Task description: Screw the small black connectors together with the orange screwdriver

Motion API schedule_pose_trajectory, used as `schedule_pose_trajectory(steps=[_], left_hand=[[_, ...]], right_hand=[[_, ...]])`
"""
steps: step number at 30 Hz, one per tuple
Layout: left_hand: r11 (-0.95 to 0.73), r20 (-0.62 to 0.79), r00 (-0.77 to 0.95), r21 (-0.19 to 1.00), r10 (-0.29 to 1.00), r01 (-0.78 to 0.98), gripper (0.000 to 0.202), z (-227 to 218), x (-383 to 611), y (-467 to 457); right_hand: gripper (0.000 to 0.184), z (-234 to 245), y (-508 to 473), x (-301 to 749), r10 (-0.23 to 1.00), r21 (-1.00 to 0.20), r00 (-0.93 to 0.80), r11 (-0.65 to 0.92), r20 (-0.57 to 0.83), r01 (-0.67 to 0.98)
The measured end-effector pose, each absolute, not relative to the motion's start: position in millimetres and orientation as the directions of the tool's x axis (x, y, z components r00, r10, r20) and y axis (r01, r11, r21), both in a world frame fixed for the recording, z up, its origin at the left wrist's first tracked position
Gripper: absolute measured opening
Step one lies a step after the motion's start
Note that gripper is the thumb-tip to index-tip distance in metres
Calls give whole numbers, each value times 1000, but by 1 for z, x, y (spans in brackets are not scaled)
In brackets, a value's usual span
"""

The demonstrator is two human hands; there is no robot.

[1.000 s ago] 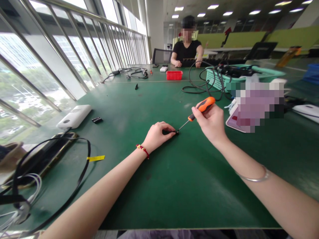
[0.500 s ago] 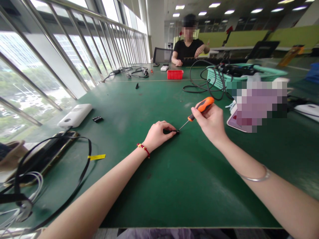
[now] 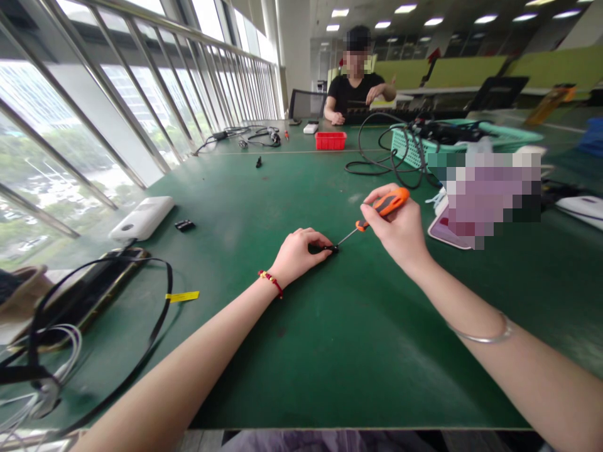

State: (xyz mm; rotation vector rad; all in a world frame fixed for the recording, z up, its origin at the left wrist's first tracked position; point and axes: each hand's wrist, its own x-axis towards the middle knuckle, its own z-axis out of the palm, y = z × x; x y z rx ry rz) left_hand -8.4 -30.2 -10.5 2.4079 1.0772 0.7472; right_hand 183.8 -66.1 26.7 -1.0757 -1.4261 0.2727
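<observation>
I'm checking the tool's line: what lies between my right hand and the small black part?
In the head view, the orange screwdriver's metal shaft slants from your right hand down toward the small black part.

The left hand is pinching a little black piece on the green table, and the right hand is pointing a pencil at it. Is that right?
Not quite: that isn't a pencil. The head view shows the right hand holding an orange-and-black screwdriver, pointed at the little black piece that the left hand pinches on the green table.
</observation>
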Motion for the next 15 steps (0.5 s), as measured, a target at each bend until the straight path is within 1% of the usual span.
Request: schedule_pose_trajectory(steps=[3,5,7,11,13,15], left_hand=[[-623,300,565,548,769,558,15,-10,-8,-31],[-622,297,566,548,769,559,15,-9,-8,-31],[-621,298,562,546,771,563,15,-9,-8,-31],[-624,305,561,546,769,559,15,-10,-8,-31],[-628,307,564,544,766,557,15,-11,-8,-30],[-632,309,568,540,763,556,15,-11,-8,-30]], right_hand=[[16,24,-65,184,725,-738,204,568,658,364],[17,23,-63,185,740,-757,205,562,640,334],[19,23,-63,185,754,-765,202,542,625,349],[18,25,-66,184,742,-737,223,488,632,467],[16,27,-67,184,750,-745,230,470,620,473],[15,28,-67,183,770,-761,213,472,602,446]])
